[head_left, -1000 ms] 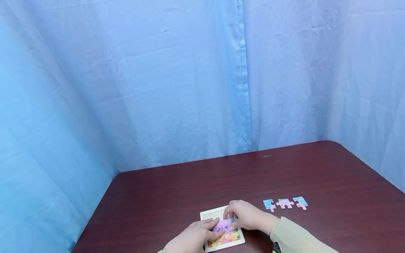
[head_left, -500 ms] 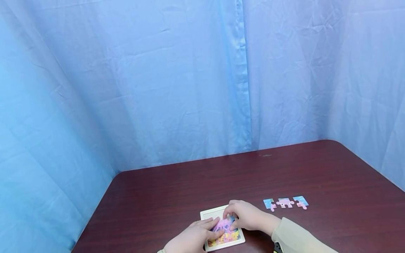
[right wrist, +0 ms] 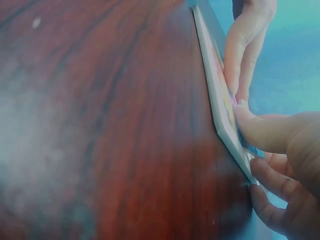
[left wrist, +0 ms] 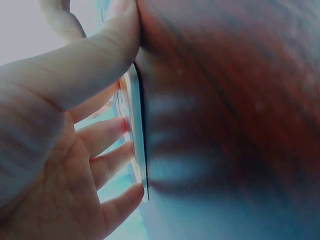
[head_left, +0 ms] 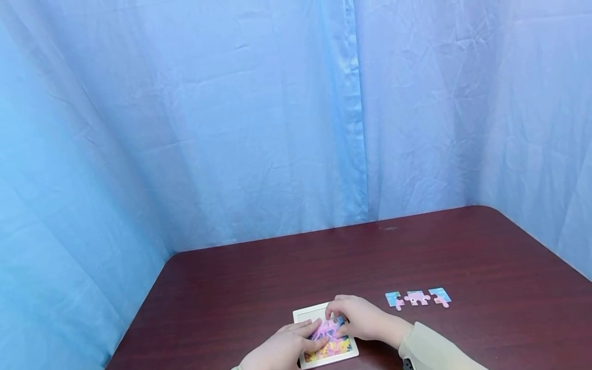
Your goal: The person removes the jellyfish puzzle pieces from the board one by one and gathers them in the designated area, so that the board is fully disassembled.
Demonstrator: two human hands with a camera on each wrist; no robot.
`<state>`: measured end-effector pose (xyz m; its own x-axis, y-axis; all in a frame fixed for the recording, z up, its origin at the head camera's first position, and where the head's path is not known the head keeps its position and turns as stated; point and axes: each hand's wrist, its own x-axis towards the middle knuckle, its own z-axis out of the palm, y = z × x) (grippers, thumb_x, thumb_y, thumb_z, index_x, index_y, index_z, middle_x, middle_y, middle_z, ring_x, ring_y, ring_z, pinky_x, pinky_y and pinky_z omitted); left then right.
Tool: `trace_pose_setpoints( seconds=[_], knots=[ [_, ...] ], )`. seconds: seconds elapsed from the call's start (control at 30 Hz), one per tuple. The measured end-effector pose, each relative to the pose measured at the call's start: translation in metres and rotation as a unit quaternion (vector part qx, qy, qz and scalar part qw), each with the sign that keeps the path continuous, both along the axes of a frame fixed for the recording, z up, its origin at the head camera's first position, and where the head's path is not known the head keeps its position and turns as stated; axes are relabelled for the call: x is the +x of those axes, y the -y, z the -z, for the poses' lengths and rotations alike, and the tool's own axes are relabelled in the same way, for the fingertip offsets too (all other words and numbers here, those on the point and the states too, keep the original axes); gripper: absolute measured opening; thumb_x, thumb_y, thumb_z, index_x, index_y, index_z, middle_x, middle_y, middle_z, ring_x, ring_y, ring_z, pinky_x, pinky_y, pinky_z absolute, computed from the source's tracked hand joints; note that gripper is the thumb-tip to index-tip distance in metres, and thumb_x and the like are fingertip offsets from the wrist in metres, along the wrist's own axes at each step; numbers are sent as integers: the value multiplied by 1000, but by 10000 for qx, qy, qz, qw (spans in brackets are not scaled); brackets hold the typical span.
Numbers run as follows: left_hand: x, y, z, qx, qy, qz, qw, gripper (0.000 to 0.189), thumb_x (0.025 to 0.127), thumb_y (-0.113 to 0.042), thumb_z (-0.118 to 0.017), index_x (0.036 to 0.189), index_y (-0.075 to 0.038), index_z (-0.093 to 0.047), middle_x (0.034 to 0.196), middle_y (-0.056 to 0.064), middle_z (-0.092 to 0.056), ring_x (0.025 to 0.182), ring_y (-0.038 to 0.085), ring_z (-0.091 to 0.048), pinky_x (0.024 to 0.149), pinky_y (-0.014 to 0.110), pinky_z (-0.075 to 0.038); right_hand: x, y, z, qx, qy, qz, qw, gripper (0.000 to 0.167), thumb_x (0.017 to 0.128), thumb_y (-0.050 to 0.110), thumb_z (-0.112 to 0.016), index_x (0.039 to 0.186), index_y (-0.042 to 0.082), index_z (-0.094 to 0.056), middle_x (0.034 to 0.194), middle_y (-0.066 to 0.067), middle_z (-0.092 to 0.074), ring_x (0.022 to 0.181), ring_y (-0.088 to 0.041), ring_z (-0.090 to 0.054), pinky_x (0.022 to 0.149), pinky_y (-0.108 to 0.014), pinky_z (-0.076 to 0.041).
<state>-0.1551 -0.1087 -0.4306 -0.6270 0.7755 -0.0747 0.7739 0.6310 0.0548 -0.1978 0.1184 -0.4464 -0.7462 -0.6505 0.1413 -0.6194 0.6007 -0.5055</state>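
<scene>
White tray point(head_left: 331, 358) | left hand point(head_left: 282, 346) straight-fingered on puzzle point(head_left: 330, 349) | right hand point(head_left: 359, 317) pinching piece point(head_left: 339, 321) — broad tabletop point(head_left: 259, 288) beyond rim point(head_left: 310, 310)

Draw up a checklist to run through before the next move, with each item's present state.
1. White frame flat on the table: ok.
2. Left hand touching the partly assembled picture: ok, fingertips and thumb rest on it.
3. Right hand gripping a piece: cannot tell; its curled fingers hide most of that corner.
4. Three loose pieces in sight, picture side up: ok, right of the frame.
5. Frame fully filled: not ok, its far end shows a pale, bare area.
</scene>
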Motion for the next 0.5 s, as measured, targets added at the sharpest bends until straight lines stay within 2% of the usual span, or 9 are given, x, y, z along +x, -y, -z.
trace_pose_setpoints(
  seconds=[0.33,0.5],
  knots=[
    [-1,-1,1,-58,73,-27,10000,61,79,-45,-72,135,-29,-52,145,2,-45,132,17,-45,100,33,-43,-1,-4,2,-131,113,-35,9998,32,75,18,-79,94,22,-54,80,15,-49,70,0,-43,63,-20,-40],
    [0,-1,0,21,125,-28,9999,61,80,-43,-72,136,-29,-52,145,2,-45,132,19,-45,100,35,-43,-1,-5,3,-231,185,82,9995,35,73,18,-80,92,23,-51,77,15,-47,67,0,-43,61,-20,-38]
  ],
)
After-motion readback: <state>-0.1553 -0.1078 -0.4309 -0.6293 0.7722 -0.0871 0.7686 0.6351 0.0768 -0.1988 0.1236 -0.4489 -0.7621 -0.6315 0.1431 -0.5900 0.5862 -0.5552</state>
